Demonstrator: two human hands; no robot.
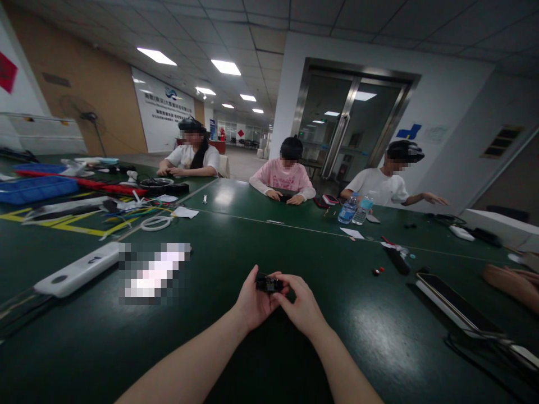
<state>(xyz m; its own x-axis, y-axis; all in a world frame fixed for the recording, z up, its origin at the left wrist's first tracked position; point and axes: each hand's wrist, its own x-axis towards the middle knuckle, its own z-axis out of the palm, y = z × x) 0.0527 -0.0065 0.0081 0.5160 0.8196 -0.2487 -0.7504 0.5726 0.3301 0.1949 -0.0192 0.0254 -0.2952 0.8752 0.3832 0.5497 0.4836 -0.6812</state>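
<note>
So the left hand (257, 303) has its fingers curled under a small black boxy gadget (269, 284), and the right hand (300, 303) is pinching its right end between thumb and fingers. It's up over the dark green tabletop (219, 252), near the middle of the view.

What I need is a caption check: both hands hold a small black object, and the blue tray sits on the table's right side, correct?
Wrong side: the head view shows the blue tray on the left of the table. The left hand and right hand do hold the small black object.
</note>
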